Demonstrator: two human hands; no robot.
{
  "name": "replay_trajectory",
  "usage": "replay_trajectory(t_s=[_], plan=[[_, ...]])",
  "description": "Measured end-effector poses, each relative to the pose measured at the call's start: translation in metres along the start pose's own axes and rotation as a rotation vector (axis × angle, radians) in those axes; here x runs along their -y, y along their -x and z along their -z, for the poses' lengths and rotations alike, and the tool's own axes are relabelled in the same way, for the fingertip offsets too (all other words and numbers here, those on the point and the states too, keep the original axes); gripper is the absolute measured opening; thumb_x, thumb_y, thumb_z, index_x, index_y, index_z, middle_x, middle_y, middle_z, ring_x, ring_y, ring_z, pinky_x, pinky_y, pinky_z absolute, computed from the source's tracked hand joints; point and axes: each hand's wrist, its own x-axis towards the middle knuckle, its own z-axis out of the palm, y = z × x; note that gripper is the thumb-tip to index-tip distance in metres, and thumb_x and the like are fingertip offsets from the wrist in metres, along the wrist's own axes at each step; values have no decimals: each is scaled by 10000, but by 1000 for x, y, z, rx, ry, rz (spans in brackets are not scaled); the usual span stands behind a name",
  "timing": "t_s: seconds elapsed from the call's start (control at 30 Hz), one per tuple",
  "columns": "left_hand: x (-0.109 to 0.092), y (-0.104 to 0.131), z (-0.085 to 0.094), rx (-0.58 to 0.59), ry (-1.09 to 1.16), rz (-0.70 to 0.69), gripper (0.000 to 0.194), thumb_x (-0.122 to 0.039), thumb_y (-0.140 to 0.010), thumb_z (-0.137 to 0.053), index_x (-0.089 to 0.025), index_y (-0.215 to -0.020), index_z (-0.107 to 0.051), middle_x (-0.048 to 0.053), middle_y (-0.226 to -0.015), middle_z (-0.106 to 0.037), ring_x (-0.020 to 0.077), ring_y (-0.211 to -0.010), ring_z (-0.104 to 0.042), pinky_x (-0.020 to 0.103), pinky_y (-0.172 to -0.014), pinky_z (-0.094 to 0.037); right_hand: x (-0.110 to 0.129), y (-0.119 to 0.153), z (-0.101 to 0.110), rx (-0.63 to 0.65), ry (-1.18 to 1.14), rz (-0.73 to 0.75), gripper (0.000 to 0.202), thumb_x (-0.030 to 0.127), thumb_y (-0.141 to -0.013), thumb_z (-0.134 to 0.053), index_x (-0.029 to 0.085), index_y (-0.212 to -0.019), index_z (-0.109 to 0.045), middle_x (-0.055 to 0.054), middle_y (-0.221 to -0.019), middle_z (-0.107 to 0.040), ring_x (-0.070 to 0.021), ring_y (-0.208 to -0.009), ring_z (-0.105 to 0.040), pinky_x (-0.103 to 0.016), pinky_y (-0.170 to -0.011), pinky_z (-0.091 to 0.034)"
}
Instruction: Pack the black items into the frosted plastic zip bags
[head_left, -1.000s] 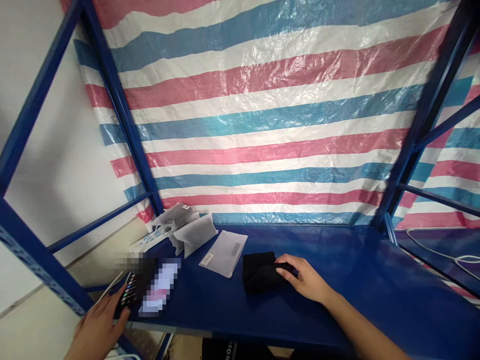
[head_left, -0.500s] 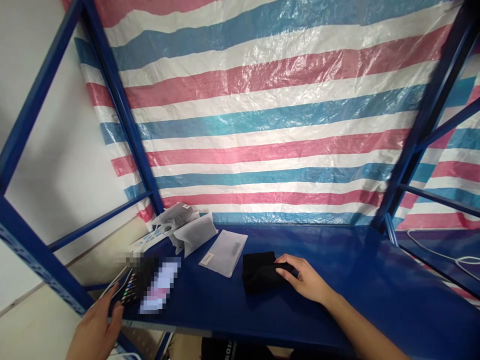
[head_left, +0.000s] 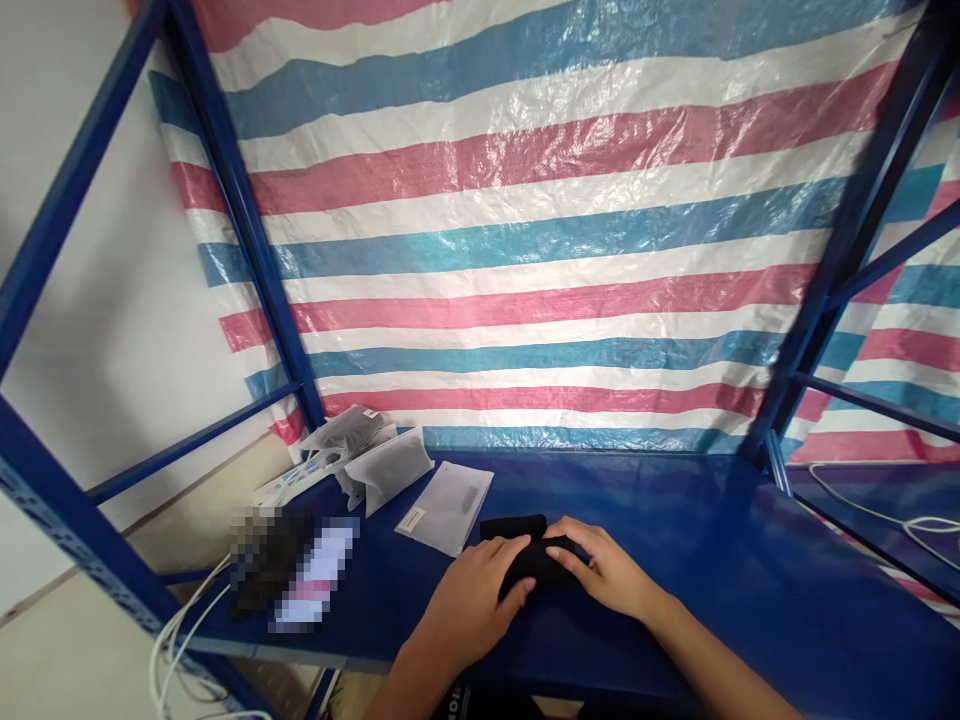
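Observation:
A folded black cloth (head_left: 513,527) lies on the blue tabletop (head_left: 645,510), with its nearer part bunched up between my two hands. My left hand (head_left: 480,590) grips the left side of the cloth, thumb in front and fingers over the top. From the right, my right hand (head_left: 604,568) pinches the other side with thumb and fingers. Parts of the cloth are hidden beneath the fingers. Just behind and to the left of it, a flat frosted plastic bag (head_left: 448,507) with a small white label rests on the tabletop.
Several crumpled frosted bags (head_left: 386,465) are piled at the back left. Nearer, two blurred-out items, one dark (head_left: 271,562) and one pale (head_left: 316,575), lie beside white cables (head_left: 169,640). Blue metal posts (head_left: 247,240) and a striped sheet (head_left: 525,300) enclose the table.
My left hand has moved right, from the blurred dark item to the black cloth, and now grips it. My right hand stays on the cloth, whose near part is now bunched up.

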Motion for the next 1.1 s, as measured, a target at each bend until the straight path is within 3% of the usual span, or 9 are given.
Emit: replay_trajectory(t_s=[0.2, 0.37, 0.47, 0.57, 0.63, 0.73, 0.87, 1.0, 1.1], plan=[[17, -19, -10, -51, 87, 45, 337, -411, -1086, -574, -306, -1388, -680, 56, -1305, -747, 286, -1188, -707, 427, -1025, -568, 1, 0, 0, -8, 2, -38, 286, 507, -1116, -494, 283, -1179, -659, -66, -1102, -683, -228, -921, -676, -254, -546, -462], [15, -20, -12, -61, 111, 55, 308, -392, -1126, -470, -280, -1277, -714, 60, -1202, -727, 246, -1065, -716, 386, -921, -583, 0, -6, -2, 13, -36, -114, 322, 556, -1101, -518, 283, -1171, -675, -16, -1004, -689, -165, -735, -603, -239, -533, -402], [13, -19, -20, -90, 66, 80, 277, -364, -1117, -485, -258, -1215, -721, 89, -1322, -688, 279, -1208, -671, 444, -1022, -564, -2, -8, -1, 53, -54, -131, 365, 590, -1088, -531, 263, -1108, -692, 13, -886, -654, -136, -643, -524, -241, -525, -357], [12, -16, -26, -109, -17, 68, 233, -348, -1111, -507, -260, -1187, -709, 87, -1487, -641, 360, -1485, -475, 596, -1206, -418, -2, -8, 1, 70, -69, -129, 402, 618, -1079, -530, 254, -1061, -700, 20, -844, -620, -139, -650, -507, -244, -529, -345], [11, -15, -27, -101, -40, 41, 218, -331, -1116, -499, -259, -1186, -692, 80, -1426, -689, 367, -1515, -438, 635, -1245, -344, -2, -7, 2, 72, -70, -125, 412, 621, -1086, -508, 258, -1051, -700, 19, -825, -610, -148, -656, -518, -250, -537, -358], [9, -17, -27, -90, -27, 42, 212, -310, -1126, -466, -250, -1160, -667, 63, -1157, -761, 307, -1234, -650, 545, -1148, -436, -2, -7, 3, 42, -51, -80, 412, 613, -1097, -483, 265, -1048, -698, -18, -922, -663, -194, -788, -619, -288, -666, -489], [8, -23, -30, -93, -41, 85, 215, -294, -1120, -454, -244, -1097, -662, 52, -1053, -747, 263, -976, -680, 404, -881, -498, -4, -9, 3, 25, -47, -31, 397, 601, -1100, -478, 271, -1090, -699, -71, -1176, -709, -259, -1086, -678, -388, -974, -540], [10, -28, -35, -89, -8, 133, 225, -282, -1114, -450, -245, -1029, -655, 44, -996, -730, 241, -928, -684, 344, -785, -471, -4, -10, 2, 102, 6, -82, 351, 530, -1136, -424, 287, -1109, -676, -14, -971, -725, -219, -880, -689, -343, -826, -524], [10, -28, -35, -74, 49, 163, 230, -312, -1113, -455, -243, -1017, -653, 40, -983, -727, 236, -935, -690, 341, -788, -473, -5, -9, 1, 90, 42, -75, 286, 491, -1123, -474, 285, -1087, -668, -17, -1005, -710, -226, -930, -683, -346, -844, -510]])
